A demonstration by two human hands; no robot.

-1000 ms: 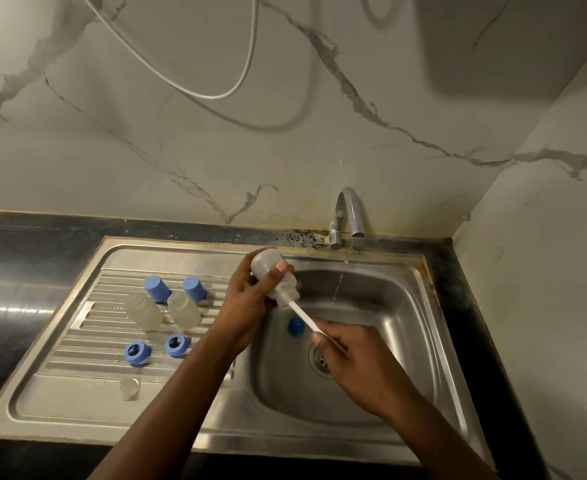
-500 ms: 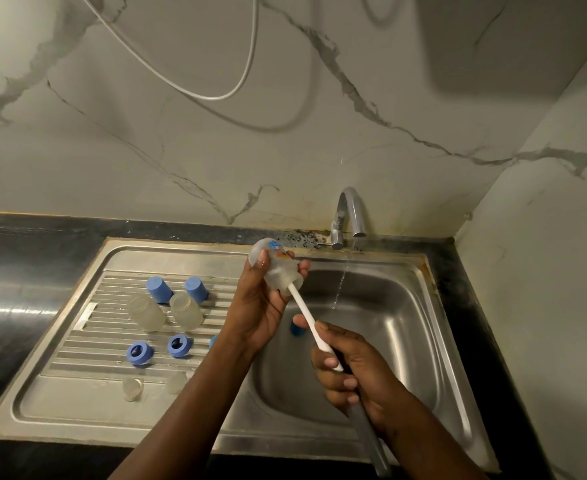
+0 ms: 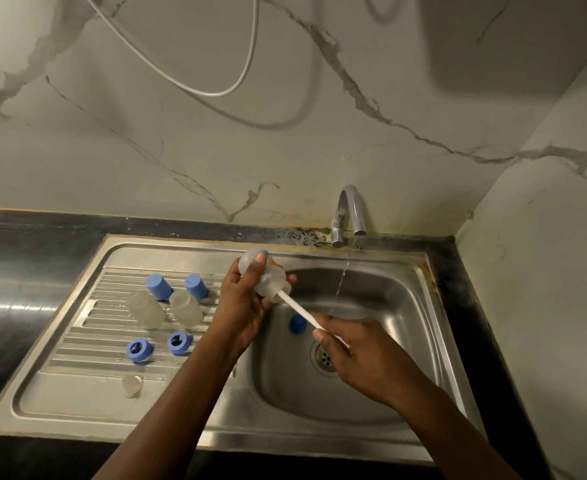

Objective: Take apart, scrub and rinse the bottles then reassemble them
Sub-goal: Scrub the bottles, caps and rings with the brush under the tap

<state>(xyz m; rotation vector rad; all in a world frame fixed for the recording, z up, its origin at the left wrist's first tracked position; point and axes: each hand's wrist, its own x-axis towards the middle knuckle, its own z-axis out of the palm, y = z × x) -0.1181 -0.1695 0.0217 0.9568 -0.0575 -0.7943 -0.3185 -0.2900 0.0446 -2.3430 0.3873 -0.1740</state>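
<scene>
My left hand (image 3: 242,306) grips a clear bottle (image 3: 266,275) over the left rim of the sink basin (image 3: 399,341), its mouth tilted down to the right. A white brush handle (image 3: 302,313) runs out of the bottle's mouth into my right hand (image 3: 358,351), which holds it over the drain; the brush head is hidden inside the bottle. On the ribbed drainboard (image 3: 77,344) lie two clear bottles (image 3: 146,310) (image 3: 186,308), two blue caps (image 3: 159,286) (image 3: 196,286), two blue collar rings (image 3: 139,349) (image 3: 179,342) and a clear teat (image 3: 132,384). Another blue part (image 3: 297,323) lies in the basin.
The tap (image 3: 349,213) at the back runs a thin stream of water (image 3: 341,282) into the basin. Dark counter (image 3: 18,271) surrounds the sink, with a marble wall behind and a side wall on the right. A white hose (image 3: 195,88) hangs on the wall.
The brush has slid back deeper into the bottle, and my right hand has moved up the handle toward it. My left hand has kept the bottle raised over the basin's rim.
</scene>
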